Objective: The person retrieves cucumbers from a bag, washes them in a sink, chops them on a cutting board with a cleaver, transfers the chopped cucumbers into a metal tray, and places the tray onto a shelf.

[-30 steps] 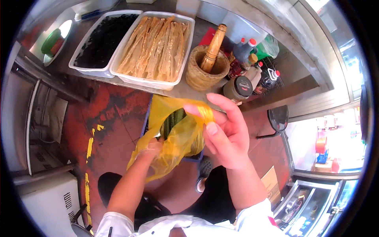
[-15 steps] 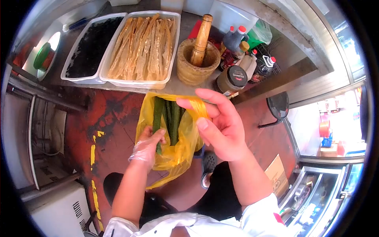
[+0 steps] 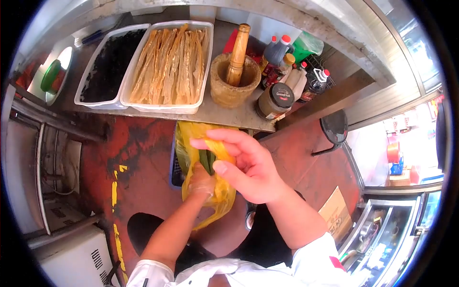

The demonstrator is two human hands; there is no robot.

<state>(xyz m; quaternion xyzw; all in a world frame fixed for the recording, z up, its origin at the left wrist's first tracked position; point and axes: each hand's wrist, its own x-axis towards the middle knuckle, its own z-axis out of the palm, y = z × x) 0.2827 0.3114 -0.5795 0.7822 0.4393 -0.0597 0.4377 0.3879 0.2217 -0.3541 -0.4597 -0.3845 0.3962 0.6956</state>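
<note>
A yellow plastic bag (image 3: pixel 222 193) hangs between my two hands, with dark green cucumbers (image 3: pixel 206 160) inside it. My right hand (image 3: pixel 248 165) grips the bag's gathered rim between thumb and fingers. Inside the bag's mouth is my left hand (image 3: pixel 201 182), in a clear plastic glove, beside the cucumbers; its fingers are hidden, so what it touches cannot be made out. Behind and below the bag, part of a blue crate (image 3: pixel 173 165) shows on the floor.
On the metal counter (image 3: pixel 205 112) stand a tub of dried strips (image 3: pixel 167 67), a tub of black food (image 3: pixel 110 67), a stone mortar (image 3: pixel 222 93) with a wooden pestle, a jar (image 3: pixel 275 101) and several bottles. A black stool (image 3: pixel 333 128) and cardboard (image 3: pixel 336 213) are at the right.
My left hand had come into view at the bag's mouth on a cucumber, and is now deeper inside the bag. My right hand, still holding the rim, has shifted left and down.
</note>
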